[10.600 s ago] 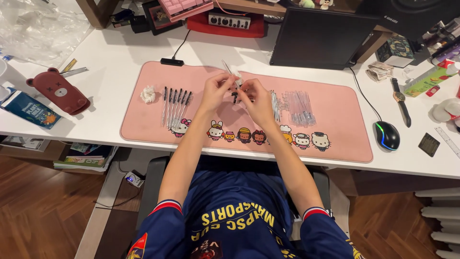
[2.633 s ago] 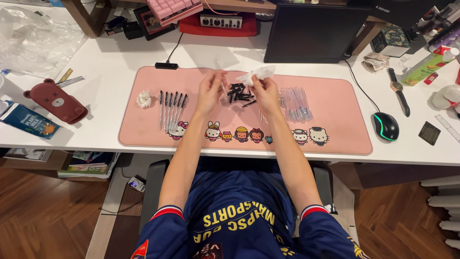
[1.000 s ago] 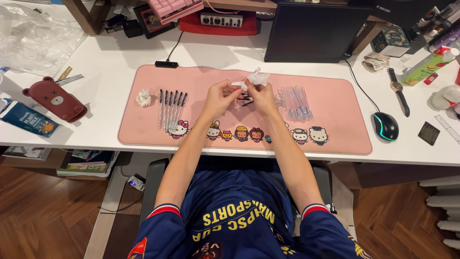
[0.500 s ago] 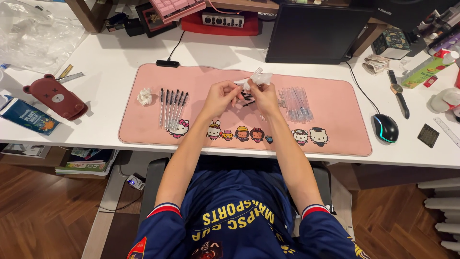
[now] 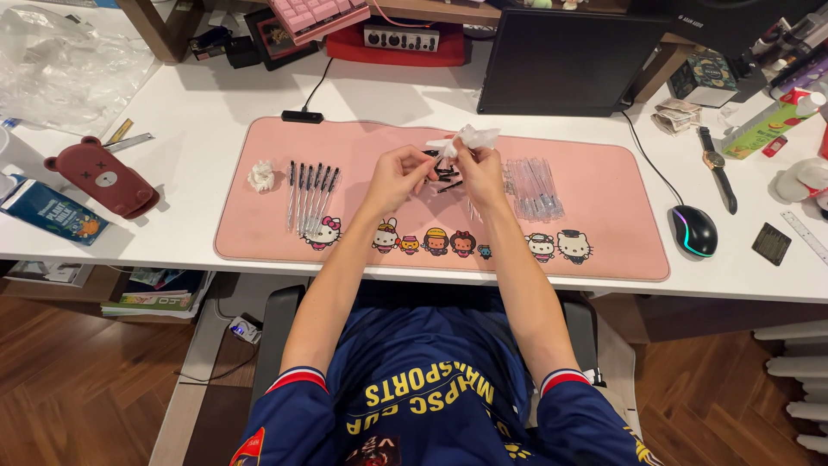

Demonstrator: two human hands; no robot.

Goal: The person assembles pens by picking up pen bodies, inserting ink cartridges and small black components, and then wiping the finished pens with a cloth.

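Note:
Over the middle of a pink desk mat, my left hand and my right hand meet. My right hand pinches a crumpled white tissue. My left hand grips a small pen part that the tissue touches; the part is mostly hidden. Below the hands lies a small heap of black pen pieces. Several assembled black pens lie in a row to the left. A bunch of clear pen barrels lies to the right.
A second crumpled tissue sits at the mat's left end. A dark monitor stands behind the mat. A mouse and a wristwatch lie to the right. A red bear-shaped pouch lies at the left.
Both hands have stayed together over the mat's middle, working the tissue against the small part. Earlier my hands reached down to the heap of black pieces, then rose with the tissue.

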